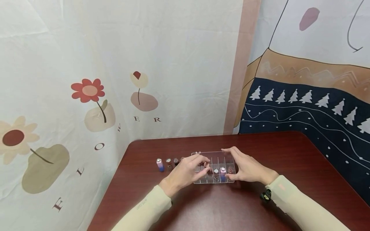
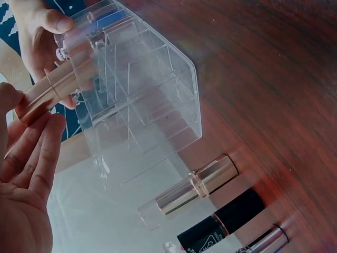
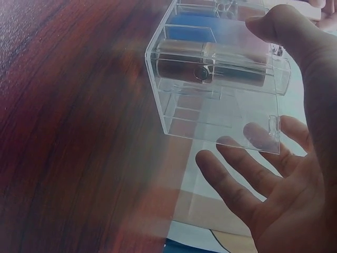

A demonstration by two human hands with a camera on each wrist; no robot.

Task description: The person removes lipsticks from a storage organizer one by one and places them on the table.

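A clear divided organizer box (image 1: 202, 178) stands on the table. My left hand (image 1: 185, 170) pinches a rose-gold lipstick tube (image 2: 41, 100) between thumb and fingers; its lower end is at the top of a compartment. Around the box's right end, my right hand (image 1: 250, 167) holds it, thumb on the near side and fingers on the far side. Inside stand a pink-and-blue lipstick tube (image 1: 223, 173), a tube with a silvery top (image 1: 216, 175) and, at the right end, a dark brown tube (image 3: 181, 63).
Left of the box, several lipsticks stand in a row on the dark red table (image 1: 138, 199): a pink-and-blue one (image 1: 160, 164), a brown one (image 1: 169, 163), a black one (image 2: 224, 224) and a clear-capped gold one (image 2: 197, 184). A printed cloth (image 1: 185, 64) hangs behind the table.
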